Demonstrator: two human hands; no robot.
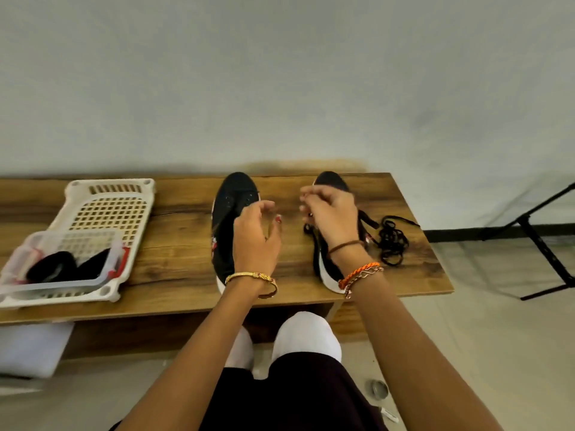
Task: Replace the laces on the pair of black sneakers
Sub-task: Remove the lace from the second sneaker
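Soft, even light fills the scene, leaving only faint shadows. Both hands and the white basket (102,219) at left are smeared with motion blur. Wide-angle distortion bends the table (174,262) edges.

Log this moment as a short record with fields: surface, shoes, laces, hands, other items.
surface: wooden table
shoes: left sneaker with bare eyelets; right sneaker mostly hidden by the right hand
laces: black laces piled loose on the table, right of the right sneaker
left hand: left hand above the left sneaker, fingers curled, holding nothing visible
right hand: right hand over the right sneaker, fingers curled; hold unclear
other: white basket at left, clear box in it
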